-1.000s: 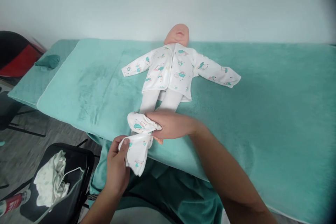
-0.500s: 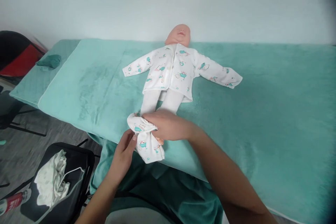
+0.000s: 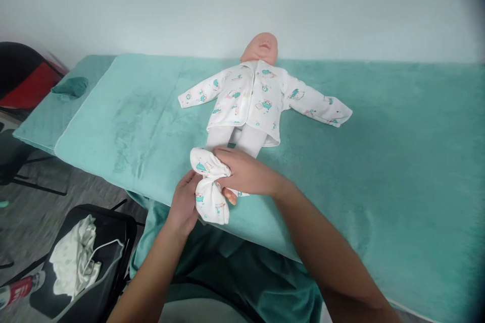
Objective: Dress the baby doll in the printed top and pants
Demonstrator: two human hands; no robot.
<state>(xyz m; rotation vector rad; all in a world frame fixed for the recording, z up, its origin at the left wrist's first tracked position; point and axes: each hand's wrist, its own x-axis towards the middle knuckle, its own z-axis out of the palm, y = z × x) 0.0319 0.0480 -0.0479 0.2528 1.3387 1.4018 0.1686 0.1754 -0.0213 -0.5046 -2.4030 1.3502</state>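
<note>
A baby doll (image 3: 261, 49) lies on its back, wearing a white printed jacket (image 3: 248, 96) and plain white leggings (image 3: 250, 139). Bunched around its lower legs is a pair of white printed baby pants (image 3: 212, 204). My right hand (image 3: 246, 170) is closed on the gathered upper part of these pants, over the doll's shins. On the other side, my left hand (image 3: 185, 199) grips their left edge, its fingertips partly behind the cloth. One bare doll foot (image 3: 229, 196) shows beside the fabric; the other foot is hidden.
The doll lies on a bed with a green plush cover (image 3: 379, 176), against a white wall (image 3: 341, 5). At lower left, a black chair (image 3: 109, 217) holds a crumpled white cloth (image 3: 74, 257) and a white cord. A bottle with a red label (image 3: 20, 290) is beside it.
Both hands and the printed pants have shifted slightly up the doll's legs. The pants' lower end has swung left, and the bare foot shows more.
</note>
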